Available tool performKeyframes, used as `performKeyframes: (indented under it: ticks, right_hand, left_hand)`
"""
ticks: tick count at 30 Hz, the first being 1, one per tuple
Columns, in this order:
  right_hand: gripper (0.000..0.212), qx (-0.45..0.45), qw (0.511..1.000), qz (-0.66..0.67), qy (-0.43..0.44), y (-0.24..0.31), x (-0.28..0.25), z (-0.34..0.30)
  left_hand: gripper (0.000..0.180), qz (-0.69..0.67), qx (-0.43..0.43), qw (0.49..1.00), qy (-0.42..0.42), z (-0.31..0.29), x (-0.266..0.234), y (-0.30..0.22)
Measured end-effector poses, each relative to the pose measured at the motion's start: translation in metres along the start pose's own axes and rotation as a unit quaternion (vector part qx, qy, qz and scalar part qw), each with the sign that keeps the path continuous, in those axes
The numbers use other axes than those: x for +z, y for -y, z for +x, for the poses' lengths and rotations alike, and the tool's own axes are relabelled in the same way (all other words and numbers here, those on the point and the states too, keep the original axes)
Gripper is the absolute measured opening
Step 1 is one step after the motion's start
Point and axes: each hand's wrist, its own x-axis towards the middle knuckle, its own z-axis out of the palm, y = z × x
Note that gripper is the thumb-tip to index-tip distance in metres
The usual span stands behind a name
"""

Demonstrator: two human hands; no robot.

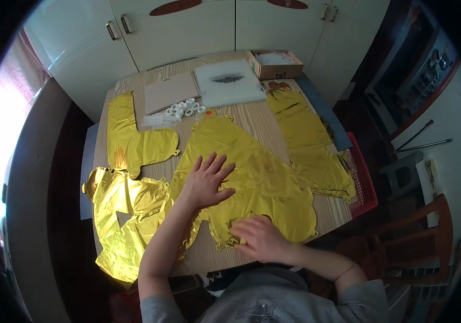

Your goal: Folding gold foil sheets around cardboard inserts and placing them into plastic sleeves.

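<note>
A large flat gold foil balloon (273, 191), roughly triangular, lies before me with its narrow end pointing away. On its left part rests my left hand (207, 180), palm down, fingers spread and holding nothing. My right hand (263, 238) is over the balloon's near edge, fingers pointing left and the thumb apart from them; its fingertips are a little blurred. Small looped tabs stick out along the foil's edge. To the left, a shiny crumpled gold foil balloon (152, 202) with a triangular hole reaches the middle one, partly hidden by my left forearm.
An L-shaped gold foil balloon (123, 134) lies far left, and stacked gold foil balloons (306, 134) lie right. White ribbon rolls (182, 109), a cardboard sheet (168, 92), a translucent white pack (225, 81) and an open box (276, 70) line the back. A red basket (367, 196) stands beside the table.
</note>
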Motion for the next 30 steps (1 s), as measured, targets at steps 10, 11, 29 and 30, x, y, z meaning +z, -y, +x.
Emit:
performKeyframes:
  ticks: [10, 11, 29, 30]
  right_hand:
    - [0.048, 0.182, 0.977, -0.113, -0.004, -0.17, -0.058, 0.123]
    - [0.054, 0.208, 0.973, -0.095, 0.022, -0.179, -0.06, 0.128]
    - [0.041, 0.082, 0.987, 0.016, 0.141, -0.149, -0.071, 0.084]
    - [0.041, 0.071, 0.989, -0.007, 0.128, -0.145, -0.066, 0.082]
  left_hand:
    - [0.07, 0.014, -0.001, 1.0, 0.001, -0.001, 0.001, 0.001]
    - [0.071, 0.018, 0.002, 1.0, 0.002, 0.0, 0.002, 0.001]
    - [0.072, 0.022, -0.01, 1.0, 0.004, -0.006, 0.004, 0.003]
    - [0.072, 0.023, -0.01, 1.0, 0.006, -0.006, 0.004, 0.003]
